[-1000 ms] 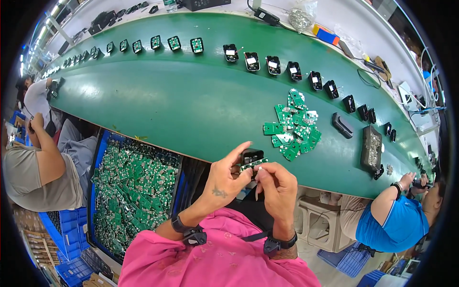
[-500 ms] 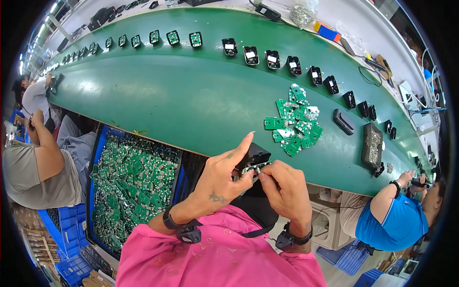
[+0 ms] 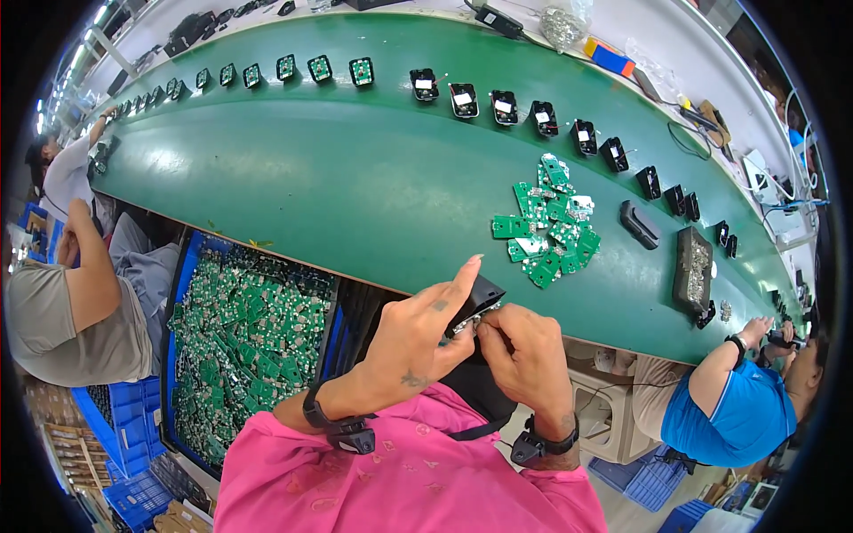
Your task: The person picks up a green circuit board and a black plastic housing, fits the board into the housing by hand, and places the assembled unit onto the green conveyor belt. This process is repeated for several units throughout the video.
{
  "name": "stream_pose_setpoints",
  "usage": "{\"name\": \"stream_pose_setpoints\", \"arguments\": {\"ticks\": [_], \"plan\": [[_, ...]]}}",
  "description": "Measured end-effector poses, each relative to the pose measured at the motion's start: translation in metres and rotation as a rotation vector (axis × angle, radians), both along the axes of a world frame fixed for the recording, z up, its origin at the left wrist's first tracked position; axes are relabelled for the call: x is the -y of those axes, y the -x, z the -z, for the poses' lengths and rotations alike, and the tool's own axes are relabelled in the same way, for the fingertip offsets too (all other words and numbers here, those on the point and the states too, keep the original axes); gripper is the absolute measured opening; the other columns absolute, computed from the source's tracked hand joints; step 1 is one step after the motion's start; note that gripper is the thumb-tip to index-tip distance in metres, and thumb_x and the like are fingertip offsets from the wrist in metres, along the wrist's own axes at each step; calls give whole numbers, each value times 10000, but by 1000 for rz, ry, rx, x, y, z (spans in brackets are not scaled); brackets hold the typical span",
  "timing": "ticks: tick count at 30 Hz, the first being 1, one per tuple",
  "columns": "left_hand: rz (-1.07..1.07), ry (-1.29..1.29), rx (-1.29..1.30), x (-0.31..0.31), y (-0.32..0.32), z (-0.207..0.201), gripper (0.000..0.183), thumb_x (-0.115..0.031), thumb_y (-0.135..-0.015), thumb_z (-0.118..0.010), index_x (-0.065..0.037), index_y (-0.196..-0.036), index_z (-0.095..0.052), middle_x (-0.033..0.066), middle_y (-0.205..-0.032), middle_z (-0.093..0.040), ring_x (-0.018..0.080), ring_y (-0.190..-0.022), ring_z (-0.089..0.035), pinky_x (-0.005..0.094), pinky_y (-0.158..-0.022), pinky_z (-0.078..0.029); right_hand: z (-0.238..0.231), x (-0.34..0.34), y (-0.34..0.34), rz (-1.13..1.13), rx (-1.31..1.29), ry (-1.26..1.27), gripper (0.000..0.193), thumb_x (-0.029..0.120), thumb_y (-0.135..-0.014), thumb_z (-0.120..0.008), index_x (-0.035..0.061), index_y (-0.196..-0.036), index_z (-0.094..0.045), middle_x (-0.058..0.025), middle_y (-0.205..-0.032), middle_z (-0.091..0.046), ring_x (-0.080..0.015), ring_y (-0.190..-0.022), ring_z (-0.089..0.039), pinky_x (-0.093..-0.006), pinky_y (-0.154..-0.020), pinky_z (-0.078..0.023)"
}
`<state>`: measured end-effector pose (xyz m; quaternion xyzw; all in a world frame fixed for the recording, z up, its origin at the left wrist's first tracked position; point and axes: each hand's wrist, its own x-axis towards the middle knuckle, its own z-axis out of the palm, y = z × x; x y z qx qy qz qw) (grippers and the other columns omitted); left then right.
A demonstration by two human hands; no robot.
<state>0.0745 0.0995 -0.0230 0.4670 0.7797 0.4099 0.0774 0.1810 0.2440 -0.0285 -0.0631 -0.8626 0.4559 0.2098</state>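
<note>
A small black plastic housing (image 3: 481, 295) tilts at the table's near edge, with my left hand (image 3: 416, 336) wrapped round it and the index finger stretched out past it. At the housing's lower, open side shows the edge of a circuit board (image 3: 466, 323) with metallic parts. My right hand (image 3: 530, 349) is closed in a pinch against that side, its fingertips touching the board's edge. Whatever sits between those fingertips is hidden. Beyond my hands lies a loose pile of green circuit boards (image 3: 560, 233) on the green table (image 3: 355, 186).
Black housings (image 3: 505, 108) line the far strip, those at left with green boards (image 3: 361, 72). Right of the pile are a black cover (image 3: 639, 226) and a tray of small metal parts (image 3: 693, 271). A blue-rimmed bin of boards (image 3: 249, 346) stands at left. Co-workers sit both sides.
The housing has tipped so less of the board shows, and both hands have shifted slightly. The far row has crept left. At far left a person's arm now reaches toward the row.
</note>
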Motion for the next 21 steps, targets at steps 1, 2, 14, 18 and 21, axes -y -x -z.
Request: {"name": "stream_pose_setpoints", "arguments": {"ticks": [1, 2, 14, 18, 21], "plan": [[-1, -2, -2, -1, 0, 1, 781, -60, -769, -686, -34, -1500, -411, 175, -950, -654, 343, -736, -646, 408, -629, -539, 3, 1, 0, 9, -14, 1, 49, 7, -829, -670, 0, -816, -622, -142, -712, -611, -305, -592, -603, -378, -529, -439], [-27, -9, 73, -1, 1, 1, 747, -22, -793, -667, -45, -1500, -425, 158, -968, -675, 257, -761, -671, 362, -683, -570, 7, 2, 1, 6, -19, -2, 49, 7, -829, -670, 0, -816, -622, -142, -712, -611, -305, -592, -603, -378, -529, -439], [162, -173, 981, -2, -4, 19, 595, 14, -852, -655, -81, -1413, -482, 88, -1160, -591, 108, -835, -615, 249, -695, -530, 34, 5, -19, 266, 64, 468, 117, 66, -945, -688, -42, -926, -646, -38, -740, -675, -72, -554, -612, -236, -484, -475], [76, -161, 749, -6, -4, 30, 648, 41, -810, -694, -78, -1411, -482, 94, -1155, -611, 126, -859, -620, 267, -730, -526, 29, 23, -15, 306, -80, 667, 78, 23, -936, -669, -47, -920, -640, -35, -715, -645, -74, -557, -592, -221, -492, -471], [95, -226, 561, -10, -8, 33, 634, 23, -806, -714, -73, -1394, -500, 116, -1167, -614, 175, -934, -636, 304, -772, -533, 27, 25, -8, 251, -170, 783, 69, 3, -929, -667, -27, -877, -632, -12, -683, -611, -58, -506, -540, -208, -441, -403]]}}
